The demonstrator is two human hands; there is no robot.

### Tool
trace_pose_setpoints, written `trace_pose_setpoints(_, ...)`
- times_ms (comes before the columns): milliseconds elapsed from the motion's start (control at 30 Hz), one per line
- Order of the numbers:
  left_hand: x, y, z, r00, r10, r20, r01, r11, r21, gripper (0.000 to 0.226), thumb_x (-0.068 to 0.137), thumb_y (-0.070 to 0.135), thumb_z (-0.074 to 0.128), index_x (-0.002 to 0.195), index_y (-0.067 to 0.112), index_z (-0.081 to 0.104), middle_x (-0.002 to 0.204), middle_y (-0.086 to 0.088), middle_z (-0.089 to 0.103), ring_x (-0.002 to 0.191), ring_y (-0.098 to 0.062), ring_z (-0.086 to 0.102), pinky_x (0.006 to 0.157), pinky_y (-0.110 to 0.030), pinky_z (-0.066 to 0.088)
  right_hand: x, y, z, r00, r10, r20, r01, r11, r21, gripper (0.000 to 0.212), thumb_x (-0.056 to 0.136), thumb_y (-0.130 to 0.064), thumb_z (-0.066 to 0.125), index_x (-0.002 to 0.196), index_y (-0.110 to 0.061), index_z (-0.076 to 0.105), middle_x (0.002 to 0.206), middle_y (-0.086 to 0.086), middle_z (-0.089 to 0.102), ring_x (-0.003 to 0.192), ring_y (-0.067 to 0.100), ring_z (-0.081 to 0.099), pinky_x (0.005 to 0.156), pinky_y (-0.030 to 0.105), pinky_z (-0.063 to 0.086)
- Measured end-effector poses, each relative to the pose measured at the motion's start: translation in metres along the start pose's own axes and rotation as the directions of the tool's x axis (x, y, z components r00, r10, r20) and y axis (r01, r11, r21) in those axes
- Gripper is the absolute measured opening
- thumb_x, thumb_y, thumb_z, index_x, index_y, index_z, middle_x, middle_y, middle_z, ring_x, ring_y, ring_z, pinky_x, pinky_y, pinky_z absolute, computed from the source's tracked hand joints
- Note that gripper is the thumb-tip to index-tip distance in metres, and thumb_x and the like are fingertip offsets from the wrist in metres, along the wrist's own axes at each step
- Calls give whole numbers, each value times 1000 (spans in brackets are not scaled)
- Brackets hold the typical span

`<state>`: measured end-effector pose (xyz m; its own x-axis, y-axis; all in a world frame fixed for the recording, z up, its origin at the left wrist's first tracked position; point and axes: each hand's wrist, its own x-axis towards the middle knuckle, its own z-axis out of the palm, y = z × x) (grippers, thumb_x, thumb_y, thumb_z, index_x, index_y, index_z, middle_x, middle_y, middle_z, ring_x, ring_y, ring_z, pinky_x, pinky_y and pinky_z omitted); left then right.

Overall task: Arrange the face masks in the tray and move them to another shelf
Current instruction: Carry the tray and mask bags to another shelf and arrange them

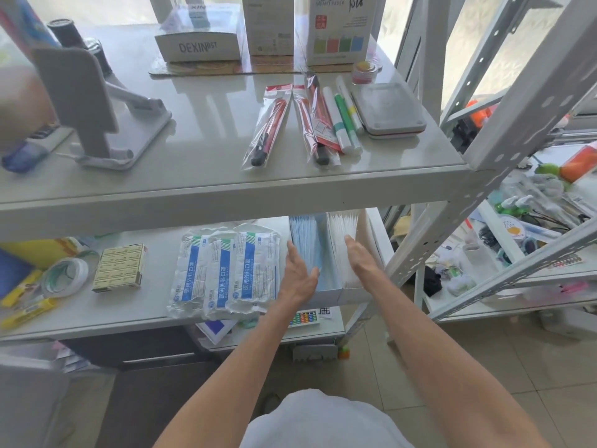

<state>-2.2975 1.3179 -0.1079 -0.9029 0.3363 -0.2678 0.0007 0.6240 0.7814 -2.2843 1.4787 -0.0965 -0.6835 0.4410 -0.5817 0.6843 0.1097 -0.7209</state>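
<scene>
A white cardboard tray (326, 297) at the right edge of the lower shelf (145, 305) holds thin blue face masks (307, 234) and white face masks (342, 227), standing on edge. The left hand (298, 276) and right hand (360, 257) touch them, each grip open and flat.

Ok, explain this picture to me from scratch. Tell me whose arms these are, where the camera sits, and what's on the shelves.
No machine here: a person wears a camera on the head, so this one picture looks down along their own bare arms. The left hand lies flat against the blue face masks; the right hand rests on the white face masks. Both stacks stand on edge in a white tray on the lower shelf. Neither hand grips anything. Left of the tray lie three wrapped mask packs, a small box and a tape roll. The upper shelf holds bagged pens, markers and a phone stand.
</scene>
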Motion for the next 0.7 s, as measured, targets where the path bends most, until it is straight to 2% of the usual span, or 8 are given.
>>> trace_pose_setpoints(100,3,-1,0,999,-15,35,15,1000,10,95,99,24,59,157,9,-15,168,-13,1,154,-26,8,123,-38,14,-3,0,-7,1000,11,-26,-13,998,-64,81,96,-68,21,156,-14,33,163,11,32,150,31,28,123,50,20)
trace_pose_setpoints(300,4,-2,2,999,-8,41,8,1000,-15,98,97,28,62,158,11,-14,167,-13,4,154,-28,11,122,-43,17,-26,-4,-13,987,-57,-152,17,968,-249,73,105,-55,21,150,0,39,152,21,45,139,36,42,112,44,33)
trace_pose_setpoints(400,2,-6,-8,998,-28,55,29,999,-31,97,98,41,59,159,12,-10,168,-10,2,154,-26,8,122,-44,15,-34,-6,-13,965,-133,-225,54,943,-327,68,106,-50,22,131,3,56,124,21,62,108,34,59,91,41,43)
trace_pose_setpoints(467,-2,-14,-17,1000,-26,0,26,999,31,86,101,46,50,160,11,-1,168,-9,4,155,-25,7,123,-43,13,-39,-7,-13,945,-193,-264,80,920,-383,59,107,-45,25,106,1,63,103,16,68,76,22,56,75,35,40)
trace_pose_setpoints(500,-4,-22,-24,998,-5,-69,11,996,87,78,102,44,47,159,10,7,167,-11,8,154,-26,9,123,-44,14,-43,-7,-13,927,-230,-295,94,906,-412,54,108,-41,27,100,-1,62,98,16,68,69,18,54,72,33,39)
trace_pose_setpoints(533,-6,-33,-32,987,24,-158,1,988,153,70,102,42,46,158,11,16,166,-12,13,153,-28,13,123,-46,17,-46,-7,-13,908,-272,-318,116,894,-433,51,107,-39,29,102,-1,62,95,16,68,69,19,56,72,34,41)
trace_pose_setpoints(600,-10,-63,-55,947,57,-317,36,959,281,63,100,41,46,154,13,29,163,-14,21,150,-32,21,120,-54,24,-52,-7,-14,860,-361,-360,182,877,-445,48,106,-35,34,121,3,59,101,18,69,87,30,64,78,38,46)
trace_pose_setpoints(700,-17,-123,-91,932,-131,-339,263,887,380,72,98,58,41,157,25,19,166,-11,7,152,-37,11,119,-62,17,-60,-5,-13,814,-426,-395,255,872,-418,46,104,-32,40,133,1,56,118,19,68,108,35,63,89,41,48)
